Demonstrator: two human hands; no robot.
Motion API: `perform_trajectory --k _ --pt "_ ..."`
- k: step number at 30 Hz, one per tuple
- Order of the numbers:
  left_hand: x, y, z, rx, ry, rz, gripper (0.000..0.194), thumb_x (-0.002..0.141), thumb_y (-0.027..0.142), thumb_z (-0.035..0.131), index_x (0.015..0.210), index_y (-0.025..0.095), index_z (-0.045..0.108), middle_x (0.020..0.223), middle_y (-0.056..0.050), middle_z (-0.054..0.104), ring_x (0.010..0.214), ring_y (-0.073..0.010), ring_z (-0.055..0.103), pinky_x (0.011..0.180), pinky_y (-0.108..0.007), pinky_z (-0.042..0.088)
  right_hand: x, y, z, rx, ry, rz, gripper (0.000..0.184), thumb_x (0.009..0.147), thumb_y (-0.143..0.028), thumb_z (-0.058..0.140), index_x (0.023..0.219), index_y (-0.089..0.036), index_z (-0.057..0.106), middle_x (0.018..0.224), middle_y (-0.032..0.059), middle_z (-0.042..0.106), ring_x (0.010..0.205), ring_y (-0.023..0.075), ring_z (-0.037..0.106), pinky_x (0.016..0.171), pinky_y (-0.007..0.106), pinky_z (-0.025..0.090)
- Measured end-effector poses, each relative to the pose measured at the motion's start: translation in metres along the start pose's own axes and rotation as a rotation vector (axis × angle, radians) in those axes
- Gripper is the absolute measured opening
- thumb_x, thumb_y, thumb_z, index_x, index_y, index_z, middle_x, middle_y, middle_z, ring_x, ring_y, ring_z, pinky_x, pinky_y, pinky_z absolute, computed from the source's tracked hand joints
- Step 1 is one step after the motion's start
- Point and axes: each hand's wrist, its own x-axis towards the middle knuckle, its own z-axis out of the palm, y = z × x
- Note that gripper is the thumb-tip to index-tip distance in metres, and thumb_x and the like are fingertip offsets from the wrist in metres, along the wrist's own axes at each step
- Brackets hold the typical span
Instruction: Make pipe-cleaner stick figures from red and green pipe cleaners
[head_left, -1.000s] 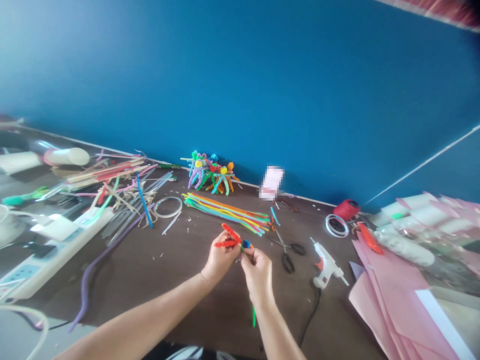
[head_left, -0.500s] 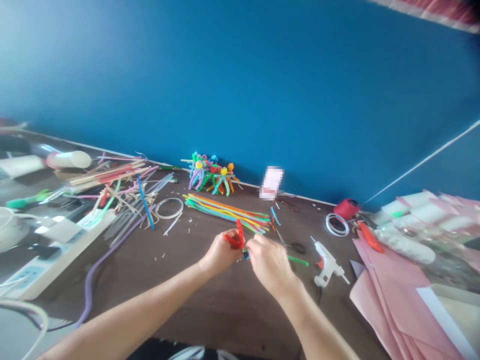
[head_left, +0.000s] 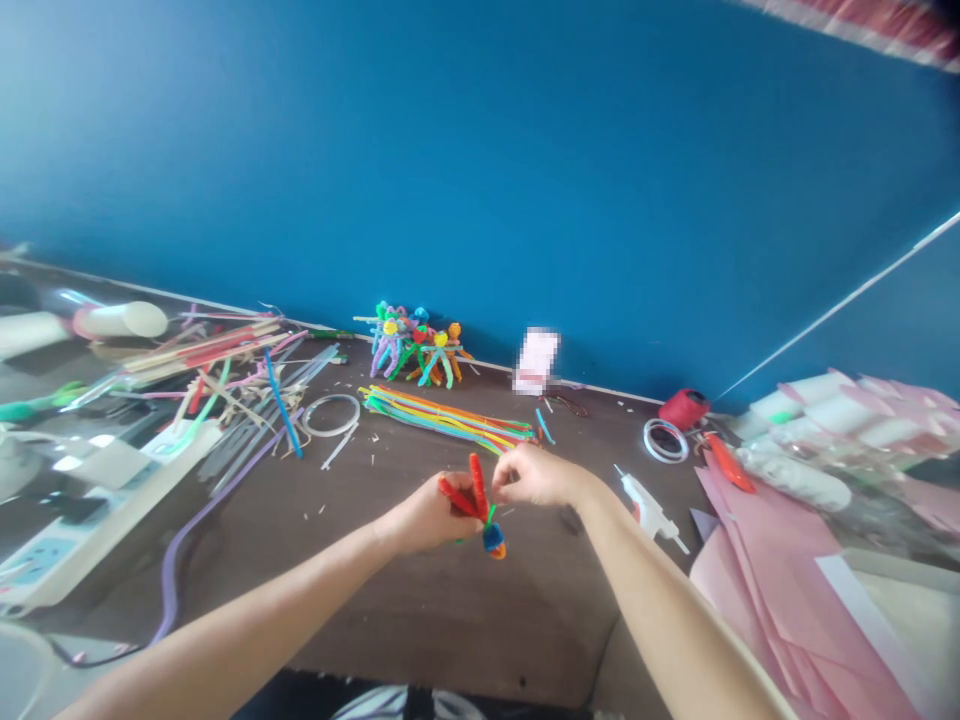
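Note:
My left hand [head_left: 427, 515] is closed around a small pipe cleaner figure [head_left: 478, 488]. Two red legs stick up from it in a V, and a blue and orange knob hangs at its lower end. A bit of green pipe cleaner shows where the red and blue parts meet. Just right of the figure, my right hand [head_left: 534, 475] is raised with its fingertips pinched together. Whatever lies between those fingertips is too small to make out. Behind the hands is a bundle of coloured pipe cleaners [head_left: 442, 417].
Finished pipe cleaner figures [head_left: 416, 345] stand by the blue wall. To the right are a white glue gun [head_left: 649, 508], a ring of tape [head_left: 665, 441], red thread [head_left: 682, 408] and pink sheets [head_left: 772, 590]. Loose sticks [head_left: 217, 350] and a power strip [head_left: 112, 520] occupy the left.
My right hand has moved up and away from the figure, its fingers no longer covering the joint. The figure's blue and orange end now shows below my left hand.

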Motion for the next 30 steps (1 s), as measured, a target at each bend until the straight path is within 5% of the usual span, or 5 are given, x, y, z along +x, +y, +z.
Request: perform_trajectory --k 11,20,30 --pt "-0.001 -0.006 0.0 -0.188 0.061 -0.066 0.014 0.055 0.013 0.061 0.069 0.015 0.056 0.056 0.002 0.056 0.049 -0.0093 0.048 0.047 -0.019 0.036 0.009 0.02 0.016 0.148 0.05 0.048 0.01 0.06 -0.02 0.061 0.065 -0.016 0.068 0.061 0.0 0.066 0.057 0.0122 0.056 0.052 0.02 0.039" --pt "0.002 -0.009 0.001 -0.31 0.238 -0.079 0.015 0.053 0.011 0.061 0.064 0.014 0.052 0.052 0.004 0.051 0.045 -0.0071 0.044 0.045 -0.018 0.034 0.004 0.018 0.028 0.185 0.183 0.097 0.013 0.063 -0.026 0.06 0.064 -0.015 0.066 0.058 -0.0013 0.063 0.056 0.0116 0.053 0.055 0.021 0.037" --pt "0.023 -0.031 -0.007 -0.59 0.228 -0.056 0.013 0.051 0.007 0.06 0.061 0.013 0.054 0.051 0.003 0.052 0.047 -0.0081 0.046 0.047 -0.02 0.033 0.004 0.03 0.05 0.174 0.412 0.073 0.015 0.07 -0.024 0.052 0.059 -0.015 0.059 0.055 -0.0016 0.056 0.054 0.0113 0.048 0.054 0.02 0.035"
